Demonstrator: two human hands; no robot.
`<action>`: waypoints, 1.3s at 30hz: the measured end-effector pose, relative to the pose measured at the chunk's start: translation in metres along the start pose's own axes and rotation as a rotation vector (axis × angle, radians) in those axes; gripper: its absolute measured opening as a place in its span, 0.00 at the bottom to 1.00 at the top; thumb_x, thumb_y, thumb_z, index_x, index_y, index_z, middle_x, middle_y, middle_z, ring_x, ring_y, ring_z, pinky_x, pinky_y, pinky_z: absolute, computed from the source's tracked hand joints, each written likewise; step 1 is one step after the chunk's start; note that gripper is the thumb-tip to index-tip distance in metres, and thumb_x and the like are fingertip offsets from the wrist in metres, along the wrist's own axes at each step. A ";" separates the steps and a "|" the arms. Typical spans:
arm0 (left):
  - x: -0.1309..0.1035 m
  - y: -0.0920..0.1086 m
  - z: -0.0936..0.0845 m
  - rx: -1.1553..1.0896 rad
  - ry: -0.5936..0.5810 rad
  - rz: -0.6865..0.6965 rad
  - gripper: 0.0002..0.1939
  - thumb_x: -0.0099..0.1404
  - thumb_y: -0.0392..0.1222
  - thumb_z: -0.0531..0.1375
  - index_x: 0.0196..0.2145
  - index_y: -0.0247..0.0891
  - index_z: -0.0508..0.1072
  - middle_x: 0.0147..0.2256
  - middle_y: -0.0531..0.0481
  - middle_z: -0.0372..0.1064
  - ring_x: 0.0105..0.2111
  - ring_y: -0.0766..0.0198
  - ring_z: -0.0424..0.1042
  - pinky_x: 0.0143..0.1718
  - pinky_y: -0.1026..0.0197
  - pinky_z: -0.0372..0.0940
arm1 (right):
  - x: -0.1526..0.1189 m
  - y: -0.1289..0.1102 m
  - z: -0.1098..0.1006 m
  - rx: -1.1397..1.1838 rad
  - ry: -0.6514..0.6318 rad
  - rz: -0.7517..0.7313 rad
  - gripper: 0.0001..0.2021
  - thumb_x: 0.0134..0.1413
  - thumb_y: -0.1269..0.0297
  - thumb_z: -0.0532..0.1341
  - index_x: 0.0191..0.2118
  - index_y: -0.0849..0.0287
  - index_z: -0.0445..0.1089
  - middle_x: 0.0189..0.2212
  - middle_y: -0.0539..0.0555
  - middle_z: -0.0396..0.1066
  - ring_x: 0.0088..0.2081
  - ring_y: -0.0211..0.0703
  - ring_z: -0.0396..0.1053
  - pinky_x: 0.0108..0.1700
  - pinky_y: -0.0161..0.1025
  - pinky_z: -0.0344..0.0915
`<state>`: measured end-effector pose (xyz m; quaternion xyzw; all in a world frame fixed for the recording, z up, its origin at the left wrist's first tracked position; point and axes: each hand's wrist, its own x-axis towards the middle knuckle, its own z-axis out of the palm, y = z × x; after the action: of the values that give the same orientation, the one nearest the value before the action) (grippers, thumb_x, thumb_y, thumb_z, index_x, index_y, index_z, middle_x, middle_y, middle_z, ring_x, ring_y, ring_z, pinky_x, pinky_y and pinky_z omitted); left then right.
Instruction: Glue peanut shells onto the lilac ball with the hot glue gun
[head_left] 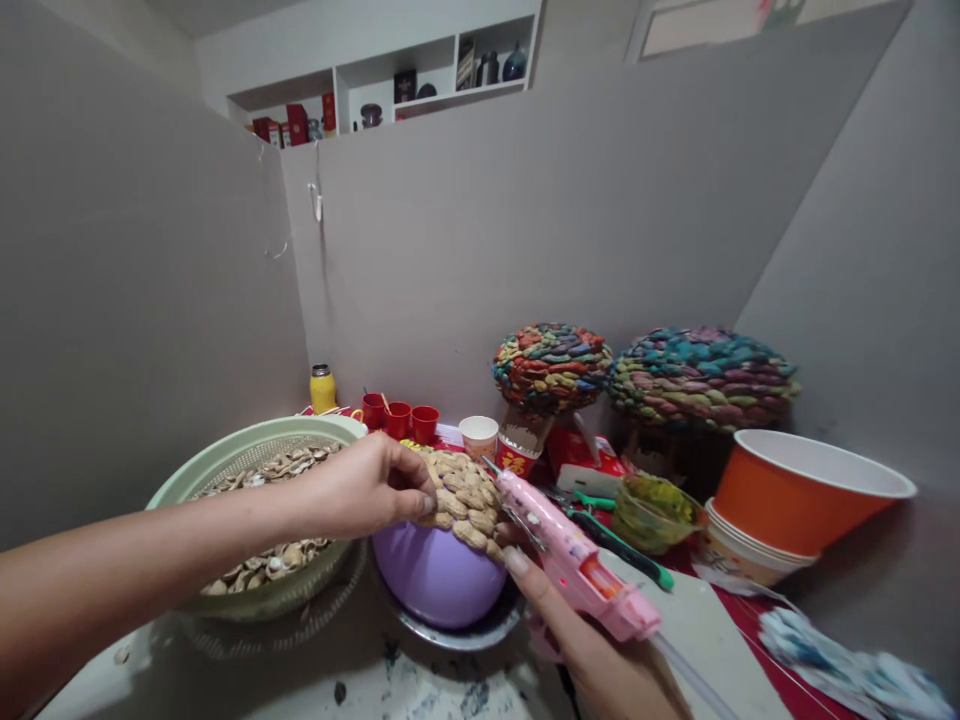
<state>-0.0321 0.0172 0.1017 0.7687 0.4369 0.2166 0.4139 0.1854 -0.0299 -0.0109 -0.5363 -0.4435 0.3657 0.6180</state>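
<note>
Peanut (430, 517) pinched in left hand (382, 488), narrow grip, glue gun (574, 555) held in right hand (600, 650)

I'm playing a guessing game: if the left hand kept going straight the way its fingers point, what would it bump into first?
Probably the peanut shells on the purple round thing. The fingers of the left hand already look right against them, though depth is hard to judge.

Colander (169, 478) and glue gun (574, 560) flank the metal bowl (457, 640).
</note>
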 end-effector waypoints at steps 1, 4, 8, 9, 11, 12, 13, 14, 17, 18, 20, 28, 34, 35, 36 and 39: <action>0.001 0.002 -0.003 0.023 -0.020 -0.003 0.05 0.55 0.38 0.59 0.29 0.35 0.75 0.29 0.50 0.74 0.32 0.64 0.71 0.37 0.62 0.64 | 0.001 0.000 0.000 -0.049 0.016 -0.018 0.17 0.36 0.58 0.73 0.37 0.55 0.79 0.36 0.55 0.80 0.43 0.63 0.74 0.40 0.47 0.73; 0.004 0.006 -0.009 0.069 -0.056 -0.013 0.06 0.55 0.35 0.58 0.31 0.35 0.74 0.30 0.50 0.74 0.32 0.64 0.71 0.37 0.62 0.64 | 0.002 0.000 -0.001 -0.128 0.026 -0.016 0.17 0.37 0.55 0.72 0.37 0.54 0.79 0.36 0.55 0.80 0.43 0.63 0.74 0.36 0.46 0.73; 0.007 0.006 -0.010 0.077 -0.071 -0.024 0.06 0.55 0.35 0.58 0.31 0.34 0.74 0.31 0.49 0.75 0.32 0.62 0.72 0.36 0.61 0.65 | 0.003 0.005 -0.002 -0.089 -0.034 0.062 0.16 0.37 0.54 0.72 0.34 0.56 0.78 0.27 0.54 0.79 0.33 0.59 0.76 0.29 0.44 0.72; 0.007 0.005 -0.010 0.064 -0.077 -0.027 0.06 0.55 0.35 0.59 0.31 0.34 0.74 0.30 0.49 0.75 0.32 0.63 0.72 0.36 0.62 0.65 | 0.003 0.006 -0.003 -0.090 -0.044 0.086 0.16 0.37 0.54 0.72 0.33 0.57 0.78 0.25 0.54 0.78 0.30 0.57 0.75 0.27 0.43 0.71; 0.006 0.004 -0.007 0.058 -0.072 -0.018 0.06 0.54 0.35 0.60 0.31 0.34 0.73 0.30 0.50 0.74 0.31 0.64 0.71 0.34 0.63 0.64 | 0.002 0.007 -0.003 -0.088 -0.049 0.130 0.16 0.38 0.53 0.72 0.32 0.58 0.78 0.22 0.53 0.77 0.27 0.54 0.74 0.24 0.41 0.69; 0.006 0.004 -0.006 0.079 -0.057 -0.009 0.06 0.53 0.36 0.61 0.31 0.34 0.73 0.29 0.50 0.74 0.30 0.64 0.70 0.32 0.64 0.63 | 0.002 0.006 -0.002 -0.080 -0.039 0.143 0.17 0.38 0.53 0.72 0.33 0.58 0.78 0.22 0.52 0.77 0.27 0.53 0.74 0.24 0.41 0.69; 0.004 0.004 -0.004 0.114 -0.031 -0.001 0.06 0.53 0.36 0.61 0.31 0.35 0.73 0.29 0.51 0.73 0.29 0.65 0.69 0.31 0.64 0.61 | 0.001 0.005 -0.001 -0.068 -0.027 0.150 0.18 0.38 0.52 0.72 0.35 0.58 0.78 0.23 0.52 0.77 0.27 0.53 0.74 0.25 0.41 0.70; 0.003 0.004 -0.003 0.157 -0.005 0.006 0.06 0.53 0.36 0.62 0.31 0.35 0.73 0.28 0.52 0.72 0.29 0.66 0.67 0.30 0.64 0.60 | 0.000 0.004 0.000 -0.053 -0.015 0.154 0.20 0.38 0.51 0.72 0.37 0.58 0.77 0.24 0.52 0.78 0.28 0.53 0.74 0.25 0.40 0.70; 0.001 0.004 0.001 0.258 0.041 0.015 0.06 0.53 0.34 0.61 0.31 0.35 0.74 0.26 0.54 0.69 0.27 0.67 0.64 0.28 0.65 0.58 | -0.001 0.002 0.003 -0.029 0.001 0.155 0.23 0.37 0.50 0.73 0.40 0.58 0.77 0.29 0.53 0.79 0.31 0.54 0.75 0.26 0.40 0.71; 0.000 0.004 0.002 0.279 0.050 0.021 0.06 0.53 0.34 0.61 0.31 0.35 0.74 0.26 0.54 0.68 0.26 0.67 0.64 0.28 0.65 0.57 | -0.001 0.002 0.003 -0.032 -0.004 0.155 0.23 0.36 0.50 0.73 0.39 0.58 0.77 0.29 0.53 0.79 0.31 0.55 0.75 0.26 0.41 0.71; -0.002 0.003 0.004 0.326 0.078 0.059 0.06 0.52 0.32 0.60 0.31 0.35 0.74 0.27 0.53 0.69 0.28 0.66 0.65 0.29 0.65 0.58 | 0.000 0.002 0.003 -0.034 -0.023 0.146 0.22 0.36 0.50 0.73 0.38 0.57 0.78 0.27 0.53 0.79 0.31 0.56 0.75 0.26 0.41 0.71; -0.013 -0.001 0.015 0.410 0.181 0.329 0.08 0.53 0.27 0.57 0.28 0.36 0.72 0.31 0.50 0.71 0.32 0.63 0.68 0.34 0.63 0.61 | -0.004 0.000 0.004 -0.019 -0.067 0.116 0.16 0.42 0.50 0.70 0.34 0.57 0.78 0.28 0.54 0.79 0.40 0.58 0.75 0.34 0.42 0.73; -0.008 -0.005 0.014 0.371 0.173 0.266 0.06 0.53 0.28 0.57 0.29 0.36 0.71 0.27 0.53 0.67 0.27 0.67 0.64 0.28 0.65 0.57 | -0.004 -0.002 0.004 -0.004 -0.095 0.075 0.20 0.42 0.49 0.71 0.38 0.58 0.78 0.31 0.54 0.80 0.39 0.57 0.75 0.32 0.41 0.73; -0.007 -0.005 0.014 0.374 0.162 0.274 0.06 0.53 0.28 0.57 0.28 0.36 0.71 0.27 0.53 0.67 0.28 0.66 0.64 0.29 0.64 0.57 | -0.004 -0.003 0.004 0.002 -0.101 0.077 0.20 0.42 0.49 0.71 0.38 0.58 0.78 0.32 0.54 0.80 0.40 0.58 0.75 0.33 0.41 0.74; -0.007 -0.005 0.013 0.381 0.157 0.286 0.06 0.53 0.28 0.57 0.28 0.36 0.70 0.28 0.53 0.67 0.29 0.65 0.64 0.30 0.64 0.57 | -0.004 -0.004 0.005 0.010 -0.106 0.081 0.21 0.42 0.48 0.70 0.39 0.59 0.78 0.34 0.55 0.80 0.41 0.58 0.75 0.35 0.41 0.74; -0.008 -0.005 0.013 0.408 0.164 0.339 0.05 0.54 0.29 0.57 0.28 0.36 0.70 0.31 0.50 0.67 0.32 0.64 0.65 0.32 0.62 0.58 | -0.006 -0.009 0.007 0.035 -0.112 0.080 0.24 0.42 0.47 0.70 0.43 0.60 0.78 0.39 0.56 0.79 0.45 0.58 0.74 0.40 0.42 0.74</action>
<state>-0.0304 0.0060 0.0903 0.8782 0.3687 0.2518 0.1716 0.1767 -0.0347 -0.0030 -0.5214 -0.4492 0.4270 0.5865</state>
